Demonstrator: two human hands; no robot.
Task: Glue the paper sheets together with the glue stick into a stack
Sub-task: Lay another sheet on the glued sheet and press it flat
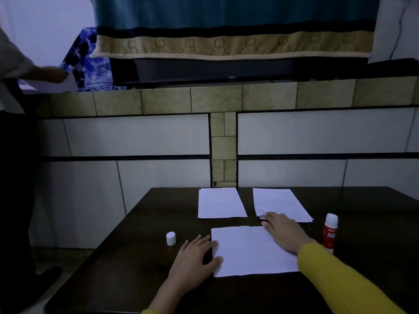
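Observation:
A white sheet [249, 250] lies on the dark table in front of me. My left hand [195, 261] rests flat on the table at the sheet's left edge, thumb and fingertips touching it. My right hand [283, 232] lies with straight fingers over the sheet's upper right corner, its fingertips at the lifted near corner of the right paper pile [281, 202]. A second pile [220, 202] lies to the left of that one. The red glue stick [330, 232] stands upright and uncapped right of my right hand. Its white cap [171, 238] stands left of my left hand.
The dark table [140, 257] ends close behind the piles, against a white panelled wall with tiled ledge. Another person [13, 71] stands at the far left beside the table, an arm stretched toward blue patterned cloth. A black screen under a towel sits on the ledge.

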